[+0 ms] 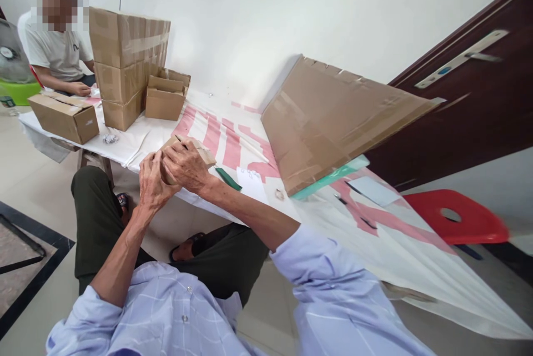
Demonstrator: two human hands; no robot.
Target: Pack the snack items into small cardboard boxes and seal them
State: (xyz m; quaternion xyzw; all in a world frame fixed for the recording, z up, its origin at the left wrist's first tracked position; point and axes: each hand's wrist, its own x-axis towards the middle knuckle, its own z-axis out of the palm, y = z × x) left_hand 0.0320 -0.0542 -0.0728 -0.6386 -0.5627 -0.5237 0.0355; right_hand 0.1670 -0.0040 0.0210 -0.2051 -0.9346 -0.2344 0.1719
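Both my hands are on a small cardboard box (204, 153) at the near edge of the table, and they hide much of it. My left hand (153, 181) has its fingers curled around the box's near left end. My right hand (185, 166) lies over its top, with the fingers bent down against the cardboard near a dark slit. To the right of the box lie a dark green strip (228, 178) and a white sheet of paper (252, 185) with small pale items on it.
Stacked taped boxes (119, 67) stand at the back left, beside an open box (164, 103) and a closed box (66, 117). A large cardboard sheet (328, 117) leans at the right. A pen (340, 199) lies near a red stool (458, 217). Another person (62, 56) sits at the far left.
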